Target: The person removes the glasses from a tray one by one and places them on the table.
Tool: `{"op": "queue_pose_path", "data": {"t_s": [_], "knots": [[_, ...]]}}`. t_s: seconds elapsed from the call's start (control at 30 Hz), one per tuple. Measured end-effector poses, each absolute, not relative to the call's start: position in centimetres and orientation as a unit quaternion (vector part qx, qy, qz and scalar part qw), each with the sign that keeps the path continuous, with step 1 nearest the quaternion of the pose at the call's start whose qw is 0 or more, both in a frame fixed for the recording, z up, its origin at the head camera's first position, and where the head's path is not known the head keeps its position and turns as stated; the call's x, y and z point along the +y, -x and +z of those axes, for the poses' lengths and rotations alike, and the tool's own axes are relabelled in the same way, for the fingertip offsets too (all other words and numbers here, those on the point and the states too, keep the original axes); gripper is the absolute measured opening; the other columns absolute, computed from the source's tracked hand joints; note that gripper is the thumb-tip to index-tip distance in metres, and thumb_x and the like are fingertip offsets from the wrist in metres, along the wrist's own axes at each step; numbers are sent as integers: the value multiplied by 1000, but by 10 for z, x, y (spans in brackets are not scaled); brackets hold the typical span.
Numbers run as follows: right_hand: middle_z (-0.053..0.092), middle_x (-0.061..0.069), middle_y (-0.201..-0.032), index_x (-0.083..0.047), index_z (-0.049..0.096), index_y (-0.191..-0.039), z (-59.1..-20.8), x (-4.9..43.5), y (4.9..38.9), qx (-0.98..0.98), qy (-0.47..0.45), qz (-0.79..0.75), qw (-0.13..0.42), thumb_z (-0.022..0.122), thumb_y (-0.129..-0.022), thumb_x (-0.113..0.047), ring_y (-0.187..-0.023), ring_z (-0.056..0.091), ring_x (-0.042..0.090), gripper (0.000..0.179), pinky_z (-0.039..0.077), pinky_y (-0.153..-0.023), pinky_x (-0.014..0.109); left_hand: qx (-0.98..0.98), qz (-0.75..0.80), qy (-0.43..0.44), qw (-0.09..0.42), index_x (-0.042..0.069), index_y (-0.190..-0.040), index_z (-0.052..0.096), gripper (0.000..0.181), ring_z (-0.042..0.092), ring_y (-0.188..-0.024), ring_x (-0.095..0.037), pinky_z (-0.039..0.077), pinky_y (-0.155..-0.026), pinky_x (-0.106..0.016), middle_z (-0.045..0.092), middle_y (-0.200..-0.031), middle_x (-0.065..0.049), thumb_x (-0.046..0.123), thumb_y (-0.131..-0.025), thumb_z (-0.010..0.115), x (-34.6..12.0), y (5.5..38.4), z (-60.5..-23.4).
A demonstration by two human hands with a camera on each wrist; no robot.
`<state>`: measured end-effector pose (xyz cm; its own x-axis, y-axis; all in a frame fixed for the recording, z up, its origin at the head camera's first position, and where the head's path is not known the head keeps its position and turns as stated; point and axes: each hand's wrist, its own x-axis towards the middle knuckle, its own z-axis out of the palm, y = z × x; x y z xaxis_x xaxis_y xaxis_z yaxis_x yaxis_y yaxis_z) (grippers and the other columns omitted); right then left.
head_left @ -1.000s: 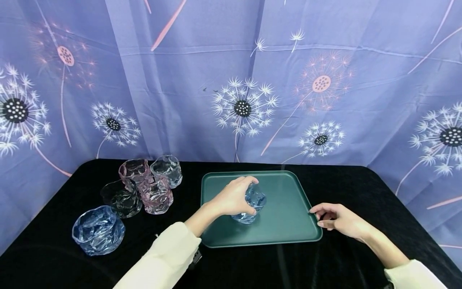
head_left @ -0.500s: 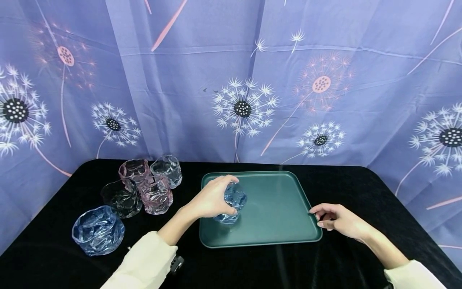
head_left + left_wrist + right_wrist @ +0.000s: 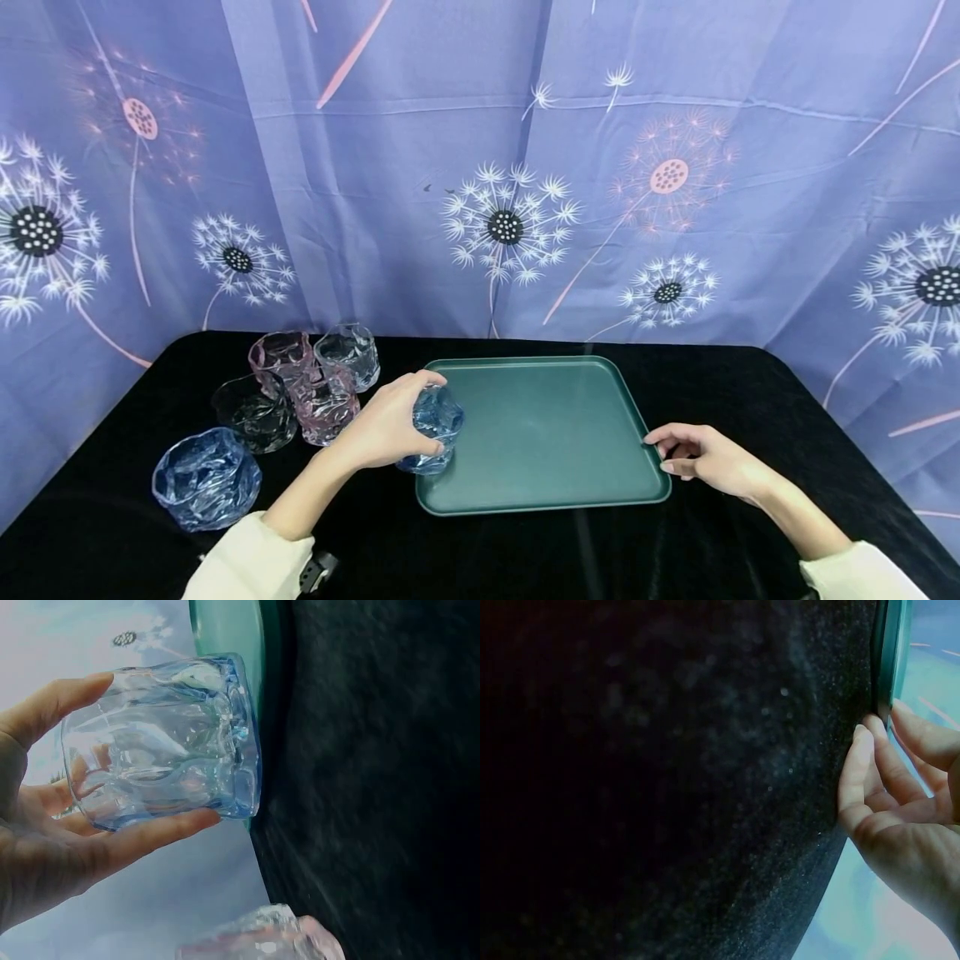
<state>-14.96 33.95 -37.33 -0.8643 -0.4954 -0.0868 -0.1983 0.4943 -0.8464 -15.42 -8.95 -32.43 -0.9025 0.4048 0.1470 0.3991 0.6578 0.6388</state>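
Observation:
My left hand [image 3: 384, 423] grips a pale blue drinking glass [image 3: 441, 417] with wavy sides, thumb on the near side and fingers round the far side. The glass [image 3: 161, 746] overlaps the left edge of the green tray [image 3: 540, 442] in the head view. In the left wrist view its thick base faces the black cloth. My right hand [image 3: 708, 457] holds the tray's right rim between thumb and fingertips, the other fingers curled. The right wrist view shows the fingertips [image 3: 897, 706] right at the tray edge [image 3: 891, 652].
At the left stand several wavy glasses: a wide blue one [image 3: 206, 479], a dark clear one [image 3: 255, 417], a pink one [image 3: 326, 408], another pink one [image 3: 279, 354] and a clear one [image 3: 348, 354]. Black cloth [image 3: 487, 554] covers the table before a patterned curtain [image 3: 390, 208].
My left hand has carried the blue glass leftward from the middle of the tray to its left edge. The right hand keeps its place at the right rim.

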Motion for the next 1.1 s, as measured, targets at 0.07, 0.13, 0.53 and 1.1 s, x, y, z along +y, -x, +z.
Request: {"op": "queue_pose_path", "data": {"t_s": [0.07,0.13,0.53,1.1], "knots": [[54,18,-93,12,51,-115,-373,340,150,849,204,-459,163,58,-85,2,-68,51,11,32,46,-55,27,910,351,-219,3,9,-122,51,65,50,-109,-29,42,-87,-47,54,-119,-10,13,-63,80,-96,152,-324],[54,18,-92,12,51,-115,-374,340,150,849,203,-459,164,58,-85,3,-67,50,11,32,46,-55,27,910,352,-217,5,9,-122,52,64,50,-109,-30,42,-87,-48,54,-119,-11,13,-64,79,-101,150,-323],[54,17,-92,10,52,-115,-374,339,150,854,199,-453,161,58,-85,2,-67,51,11,32,46,-56,27,917,351,-187,9,11,-124,51,64,46,-115,-34,38,-90,-54,50,-127,-12,17,-67,79,-131,133,-320],[54,16,-92,9,53,-114,-374,339,150,857,196,-449,159,59,-85,1,-67,51,11,31,47,-56,27,925,340,-169,0,10,-122,52,66,47,-113,-34,38,-89,-55,53,-124,-10,19,-64,82,-168,111,-326]]}}
